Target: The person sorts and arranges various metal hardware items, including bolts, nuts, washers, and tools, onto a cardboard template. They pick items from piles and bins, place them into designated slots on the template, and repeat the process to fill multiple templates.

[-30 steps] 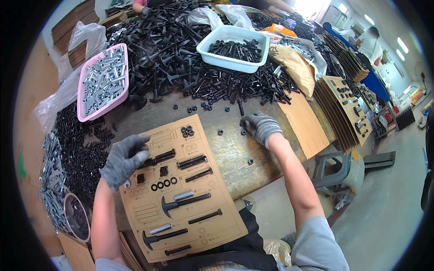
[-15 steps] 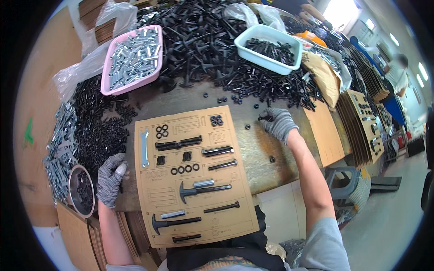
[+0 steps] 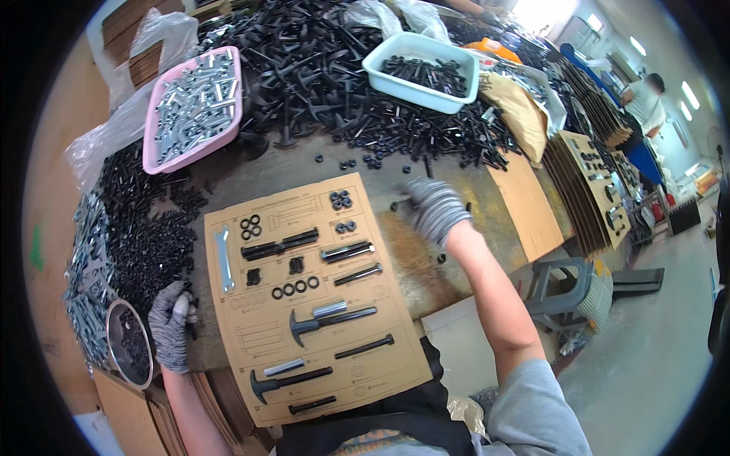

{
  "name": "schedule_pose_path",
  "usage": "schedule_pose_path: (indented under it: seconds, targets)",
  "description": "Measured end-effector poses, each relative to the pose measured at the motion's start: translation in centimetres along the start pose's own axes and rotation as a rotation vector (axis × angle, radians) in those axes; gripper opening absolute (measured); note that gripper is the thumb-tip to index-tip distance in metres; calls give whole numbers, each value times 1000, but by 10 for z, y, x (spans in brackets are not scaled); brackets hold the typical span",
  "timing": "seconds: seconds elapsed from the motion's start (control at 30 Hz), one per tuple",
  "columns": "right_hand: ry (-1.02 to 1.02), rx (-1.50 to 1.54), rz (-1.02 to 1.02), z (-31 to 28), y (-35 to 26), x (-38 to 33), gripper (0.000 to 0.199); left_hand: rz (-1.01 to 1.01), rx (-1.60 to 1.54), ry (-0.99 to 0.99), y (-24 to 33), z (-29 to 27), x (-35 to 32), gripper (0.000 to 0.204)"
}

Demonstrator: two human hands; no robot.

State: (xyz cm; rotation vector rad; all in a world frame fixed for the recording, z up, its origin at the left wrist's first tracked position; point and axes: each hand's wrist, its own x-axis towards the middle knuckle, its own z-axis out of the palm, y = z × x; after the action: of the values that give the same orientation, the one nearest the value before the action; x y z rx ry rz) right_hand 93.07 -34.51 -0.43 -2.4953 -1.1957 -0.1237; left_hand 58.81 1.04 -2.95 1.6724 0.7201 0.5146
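Note:
A brown cardboard sheet (image 3: 266, 311) carries hardware in printed places: a silver wrench (image 3: 223, 259), black T-shaped bolts (image 3: 334, 324), long black bolts (image 3: 279, 244), silver sleeves (image 3: 284, 367), black washers (image 3: 295, 287) and dark nuts (image 3: 341, 199). Two more nuts (image 3: 346, 227) sit below these. My left hand (image 3: 171, 323), in a striped grey glove, is left of the sheet beside small black screws (image 3: 152, 228); its fingers are curled, their contents unclear. My gloved right hand (image 3: 437, 211) hovers right of the sheet, near a loose nut (image 3: 394, 206). Motion smears its fingertips.
A pink tray (image 3: 153, 152) holds silver sleeves; a pale blue tray (image 3: 407, 99) holds black bolts. Black T-bolts (image 3: 304, 83) are heaped behind. A metal bowl (image 3: 114, 349) stands left, a grey stool (image 3: 559, 292) right. Filled cardboard sheets (image 3: 593, 190) lean at right; another person (image 3: 645, 105) stands beyond.
Two nuts now lie on outlines at the sheet's upper right that were bare before. My right hand has come left, closer to the sheet. The whole view has shifted slightly.

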Motion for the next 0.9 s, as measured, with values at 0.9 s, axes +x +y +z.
schedule_pose_path:
  seconds: [0.9]
  targets:
    - [89,231,325,6,30,-120,15,596,1027,-843,105,383,69,23]
